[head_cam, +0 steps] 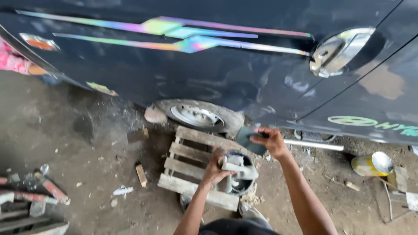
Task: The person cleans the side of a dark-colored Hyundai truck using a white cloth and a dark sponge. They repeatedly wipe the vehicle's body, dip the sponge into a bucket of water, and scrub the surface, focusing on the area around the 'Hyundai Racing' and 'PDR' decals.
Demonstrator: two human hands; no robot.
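Kneeling beside a dark car (pixel 217 74), right hand (pixel 272 141) pinches a grey sanding sheet (pixel 249 140); left hand (pixel 215 169) grips what looks like a putty scraper (pixel 238 167) over a wooden pallet (pixel 191 167).

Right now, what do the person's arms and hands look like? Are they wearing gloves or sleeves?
No gloves and no sleeves show. Both arms are bare from the bottom edge of the picture to the fingers. The left hand and the right hand are bare too, with no watch, ring or band that I can make out. The arms look slim and long.
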